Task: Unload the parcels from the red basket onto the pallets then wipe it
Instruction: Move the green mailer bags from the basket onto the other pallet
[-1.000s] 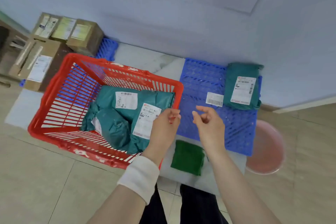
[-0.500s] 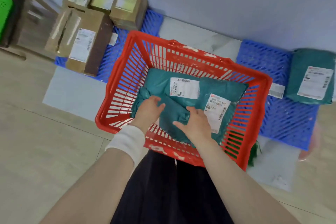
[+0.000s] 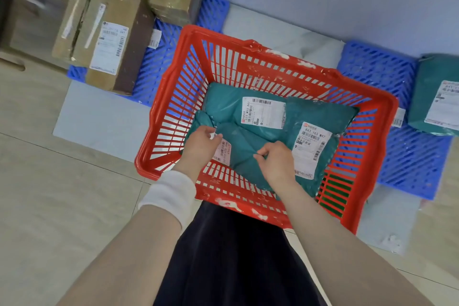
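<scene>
The red basket [image 3: 372, 112] stands on the floor in front of me and holds three green parcel bags with white labels. My left hand [image 3: 201, 144] and my right hand [image 3: 275, 159] both grip the front green parcel [image 3: 244, 149], one at each side of it. Behind it lie a second green parcel [image 3: 223, 104] and a third green parcel [image 3: 345, 117]. A blue pallet [image 3: 407, 154] to the right carries another green parcel [image 3: 432, 97].
A second blue pallet [image 3: 213, 7] at the back left carries several cardboard boxes [image 3: 104, 40]. A green cloth [image 3: 335, 189] shows through the basket's right wall. Grey mats lie under the basket; a wall runs behind; tiled floor is to the left.
Both hands went from above the basket's right rim down into the basket and took hold of the front green parcel; its label now shows. My view swung left and closer.
</scene>
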Available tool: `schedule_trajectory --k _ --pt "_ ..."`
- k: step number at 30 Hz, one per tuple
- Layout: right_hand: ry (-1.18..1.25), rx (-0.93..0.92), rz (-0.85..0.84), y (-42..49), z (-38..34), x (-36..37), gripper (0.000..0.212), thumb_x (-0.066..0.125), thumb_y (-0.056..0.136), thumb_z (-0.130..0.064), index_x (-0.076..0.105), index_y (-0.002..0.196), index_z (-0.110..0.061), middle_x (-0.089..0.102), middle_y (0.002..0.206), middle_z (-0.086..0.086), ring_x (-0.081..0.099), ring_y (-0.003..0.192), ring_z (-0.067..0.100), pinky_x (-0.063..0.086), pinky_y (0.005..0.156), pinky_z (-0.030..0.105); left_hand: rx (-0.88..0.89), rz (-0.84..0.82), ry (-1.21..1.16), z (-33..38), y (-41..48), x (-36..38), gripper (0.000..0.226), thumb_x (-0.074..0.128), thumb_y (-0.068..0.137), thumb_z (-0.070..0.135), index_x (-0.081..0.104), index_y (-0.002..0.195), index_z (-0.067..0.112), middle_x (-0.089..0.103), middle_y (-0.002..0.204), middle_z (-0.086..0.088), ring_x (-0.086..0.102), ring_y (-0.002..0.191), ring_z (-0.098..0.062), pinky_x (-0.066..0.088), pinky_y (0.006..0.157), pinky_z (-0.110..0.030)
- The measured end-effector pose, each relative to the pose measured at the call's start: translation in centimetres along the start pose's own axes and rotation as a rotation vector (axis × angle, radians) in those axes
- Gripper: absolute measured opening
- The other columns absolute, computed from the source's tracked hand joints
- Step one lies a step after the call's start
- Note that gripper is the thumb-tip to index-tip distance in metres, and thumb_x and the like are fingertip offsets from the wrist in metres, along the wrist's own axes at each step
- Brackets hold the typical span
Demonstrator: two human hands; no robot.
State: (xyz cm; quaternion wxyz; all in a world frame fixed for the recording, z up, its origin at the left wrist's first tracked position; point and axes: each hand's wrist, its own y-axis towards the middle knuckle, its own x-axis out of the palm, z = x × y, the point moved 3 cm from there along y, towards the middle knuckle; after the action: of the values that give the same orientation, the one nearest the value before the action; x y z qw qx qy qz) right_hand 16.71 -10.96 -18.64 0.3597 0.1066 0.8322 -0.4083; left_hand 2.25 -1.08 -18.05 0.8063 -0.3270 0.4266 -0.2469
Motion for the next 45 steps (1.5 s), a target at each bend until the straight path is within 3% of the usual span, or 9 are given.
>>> schedule_trajectory --k 10,19,23,28,34,37,40,43,45 --pt "0.522 0.088 0.143 -4.5 1.9 -8.9 0.004 0.069 0.081 -0.018 0.068 0.08 -0.015 0.066 0.083 -0.001 0.058 0.081 0.013 0.045 0.08 0.027 -0.207 0.071 -0.531 2.7 -4.9 1.8 0.108 0.072 0.073 0.04 -0.003 0.146 0.015 0.017 0.153 -0.012 0.024 0.138 -0.029 0.023 0.114 -0.042" --pt "1.104 0.085 -0.007 -8.9 9.1 -17.2 0.009 0.059 0.086 -0.008 0.067 0.082 -0.008 0.072 0.08 0.006 0.068 0.072 0.012 0.054 0.069 0.022 0.033 -0.298 -1.026 13.2 -11.0 8.4 0.054 0.069 0.078 0.025 0.045 0.126 0.018 0.061 0.121 -0.005 0.061 0.104 -0.018 0.049 0.092 -0.037" --pt "0.836 0.066 0.098 -9.7 14.8 -21.6 0.011 0.066 0.083 -0.011 0.059 0.09 -0.016 0.063 0.093 -0.002 0.061 0.091 0.018 0.052 0.081 0.027 0.219 -0.093 -0.75 18.7 -12.7 11.6 0.07 0.082 0.063 0.025 0.043 0.12 0.014 0.06 0.114 -0.01 0.063 0.09 -0.018 0.054 0.076 -0.027" --pt "0.044 -0.438 0.643 -9.9 19.7 -31.3 0.076 0.075 0.066 -0.041 0.041 0.129 -0.015 0.047 0.134 0.013 0.033 0.129 0.028 0.027 0.109 0.039 0.662 0.036 -0.058 25.4 -14.4 16.0 0.069 0.084 0.06 0.027 0.049 0.12 0.021 0.056 0.111 0.006 0.052 0.099 -0.007 0.036 0.084 -0.015" --pt "-0.55 -0.514 0.158 -5.2 22.3 -34.4 0.116 0.078 0.056 -0.057 0.021 0.146 -0.011 0.033 0.149 0.01 0.021 0.141 0.032 0.012 0.116 0.045 1.002 -0.237 0.559 31.7 -16.0 20.9 0.076 0.082 0.059 0.036 0.049 0.125 0.016 0.054 0.12 -0.003 0.05 0.11 -0.017 0.032 0.087 -0.018" --pt "-0.31 -0.358 -0.046 -3.5 24.4 -32.9 0.105 0.075 0.065 -0.05 0.016 0.147 -0.023 0.036 0.142 0.0 0.034 0.133 0.021 0.034 0.105 0.038 1.122 -0.259 0.705 34.1 -15.2 22.4 0.075 0.08 0.061 0.035 0.049 0.126 0.015 0.055 0.119 -0.005 0.051 0.11 -0.019 0.032 0.088 -0.02" --pt "-0.035 -0.237 0.102 -2.1 26.7 -31.6 0.084 0.077 0.063 -0.038 0.037 0.135 -0.02 0.049 0.128 0.002 0.047 0.119 0.021 0.043 0.095 0.038 1.377 -0.09 0.873 35.8 -15.0 24.6 0.071 0.082 0.06 0.029 0.054 0.122 0.009 0.06 0.119 -0.012 0.055 0.115 -0.029 0.029 0.108 -0.037" --pt "0.428 0.095 0.154 0.2 30.5 -30.6 0.073 0.081 0.064 -0.031 0.045 0.124 -0.01 0.057 0.115 0.0 0.056 0.105 0.016 0.046 0.089 0.032 1.531 0.171 0.552 35.1 -14.8 26.5 0.055 0.068 0.07 0.023 0.055 0.121 0.007 0.059 0.124 -0.014 0.051 0.122 -0.029 0.023 0.109 -0.042" --pt "0.742 0.276 0.161 1.8 32.6 -30.0 0.073 0.082 0.064 -0.032 0.048 0.123 -0.008 0.062 0.117 0.002 0.062 0.102 0.017 0.05 0.089 0.034 1.252 0.202 0.216 33.0 -13.8 27.6 0.057 0.063 0.076 0.023 0.046 0.13 0.012 0.05 0.134 -0.011 0.041 0.129 -0.023 0.025 0.11 -0.04"
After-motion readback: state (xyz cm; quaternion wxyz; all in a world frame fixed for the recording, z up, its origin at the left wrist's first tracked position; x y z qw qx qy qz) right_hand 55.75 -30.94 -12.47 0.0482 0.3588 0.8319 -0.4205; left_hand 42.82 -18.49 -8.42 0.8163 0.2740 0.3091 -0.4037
